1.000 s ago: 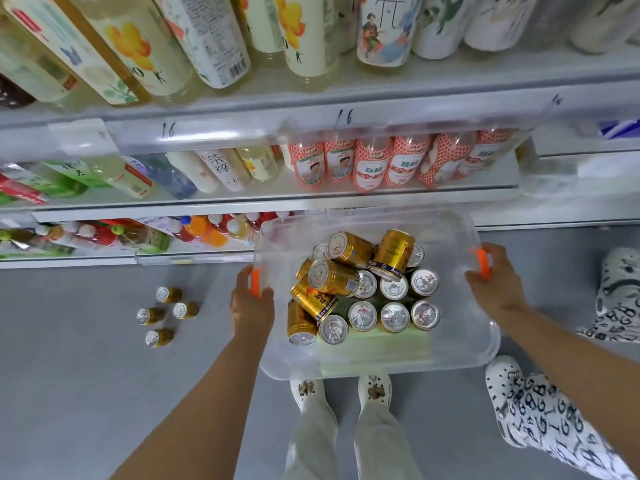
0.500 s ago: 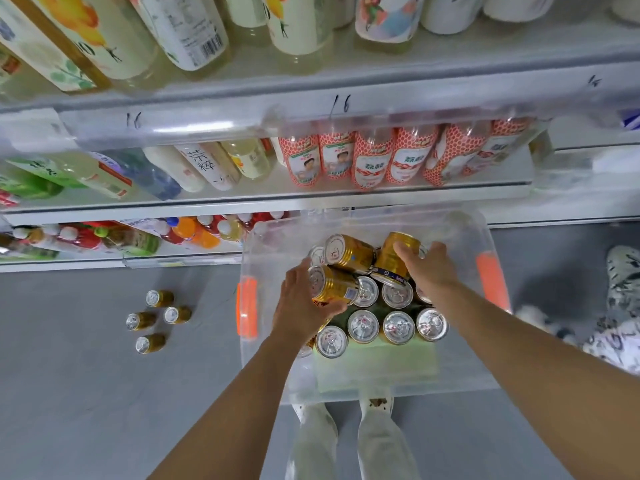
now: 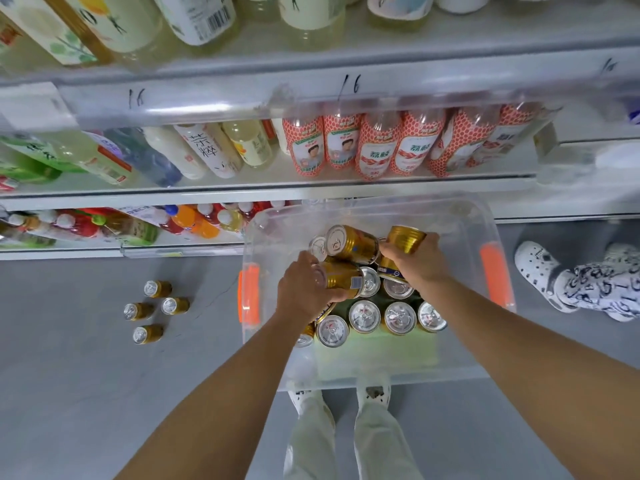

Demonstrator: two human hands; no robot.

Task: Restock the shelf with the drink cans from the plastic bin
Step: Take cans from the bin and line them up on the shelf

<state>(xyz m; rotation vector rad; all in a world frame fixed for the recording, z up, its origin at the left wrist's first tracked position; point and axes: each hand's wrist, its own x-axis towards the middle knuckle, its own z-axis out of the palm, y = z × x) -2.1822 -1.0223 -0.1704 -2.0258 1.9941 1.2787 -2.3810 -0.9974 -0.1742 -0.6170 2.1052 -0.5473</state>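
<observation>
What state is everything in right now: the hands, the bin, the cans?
Left hand: grips a lying gold can.
Right hand: grips a tilted gold can.
Plastic bin: lidless, holding cans.
Four floor cans: upright, apart.

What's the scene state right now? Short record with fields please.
left hand: grips a gold can lying on the pile
right hand: grips another gold can, tilted
plastic bin: clear, orange handles, on the floor, loaded with cans
upright cans in bin: silver tops up, in rows
floor cans: four, left of the bin
shelf: holds bottles
</observation>
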